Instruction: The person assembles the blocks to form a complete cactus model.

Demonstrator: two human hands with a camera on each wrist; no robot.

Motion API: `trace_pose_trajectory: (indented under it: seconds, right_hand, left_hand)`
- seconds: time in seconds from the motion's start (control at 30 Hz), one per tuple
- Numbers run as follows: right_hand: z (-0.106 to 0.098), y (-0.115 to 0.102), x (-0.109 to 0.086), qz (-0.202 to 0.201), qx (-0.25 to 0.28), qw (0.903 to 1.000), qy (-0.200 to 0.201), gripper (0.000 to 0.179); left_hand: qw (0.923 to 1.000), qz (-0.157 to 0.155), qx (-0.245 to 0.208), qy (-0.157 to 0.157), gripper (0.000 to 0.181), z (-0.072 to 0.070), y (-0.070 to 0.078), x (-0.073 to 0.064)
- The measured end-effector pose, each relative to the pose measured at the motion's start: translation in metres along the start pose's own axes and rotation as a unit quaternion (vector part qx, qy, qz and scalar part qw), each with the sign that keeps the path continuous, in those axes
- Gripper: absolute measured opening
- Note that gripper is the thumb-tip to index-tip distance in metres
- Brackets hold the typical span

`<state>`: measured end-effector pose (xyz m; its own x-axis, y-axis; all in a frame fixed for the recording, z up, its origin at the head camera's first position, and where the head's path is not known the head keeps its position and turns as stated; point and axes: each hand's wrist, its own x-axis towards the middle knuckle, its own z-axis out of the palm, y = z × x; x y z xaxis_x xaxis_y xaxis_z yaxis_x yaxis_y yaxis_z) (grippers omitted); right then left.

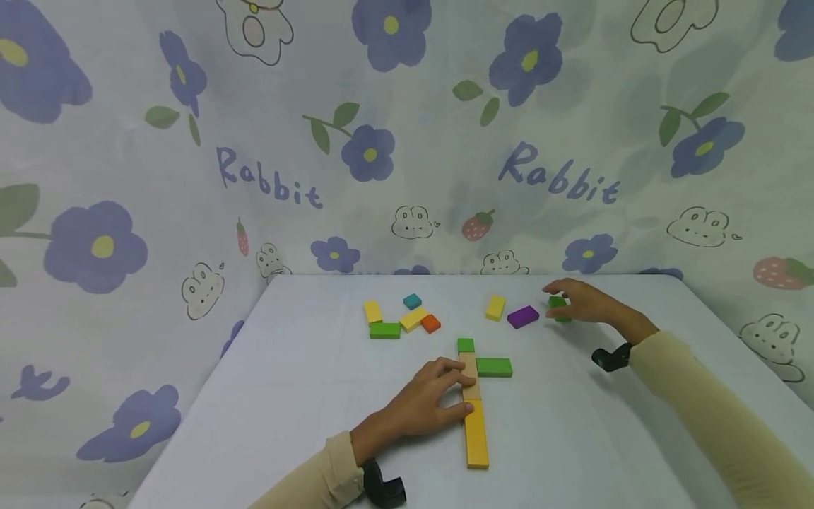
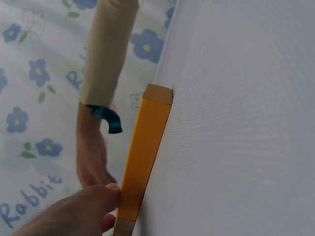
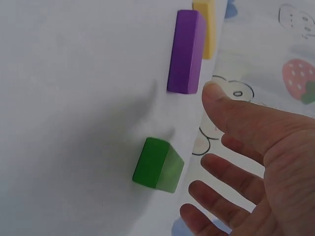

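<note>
My left hand (image 1: 427,399) rests along the left side of a row of blocks, its fingertips on a tan block (image 1: 469,393). The thumb touches the near orange block (image 1: 476,438), whose long side shows in the left wrist view. A small green block (image 1: 466,345) tops the row, and a long green block (image 1: 494,367) juts right from the tan part. At the back right, my right hand (image 1: 586,302) hovers with fingers spread over a green block (image 3: 158,164). In the right wrist view a gap shows between the fingertips and that block.
Left of the right hand lie a purple block (image 1: 523,317) and a yellow block (image 1: 495,307). Farther left are a blue block (image 1: 412,301), a red-orange block (image 1: 431,324), another green block (image 1: 384,331) and two yellow ones. A patterned curtain (image 1: 407,141) hangs behind the white table (image 1: 267,396).
</note>
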<state>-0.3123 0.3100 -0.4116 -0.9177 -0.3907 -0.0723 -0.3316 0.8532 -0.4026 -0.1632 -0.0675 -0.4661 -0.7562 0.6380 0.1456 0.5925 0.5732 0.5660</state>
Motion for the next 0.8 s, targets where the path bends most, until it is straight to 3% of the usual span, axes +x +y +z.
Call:
trace_pose_trajectory:
  seconds: [0.47, 0.8]
  right_hand:
    - [0.014, -0.024, 0.01, -0.041, -0.002, 0.9991, -0.014, 0.062]
    - [0.026, -0.04, 0.02, -0.027, -0.013, 0.9995, -0.013, 0.066]
  left_hand:
    - [0.9999, -0.01, -0.003, -0.007, 0.04, 0.001, 0.0, 0.0]
    - [0.9999, -0.012, -0.002, -0.008, 0.041, 0.0, 0.0, 0.0]
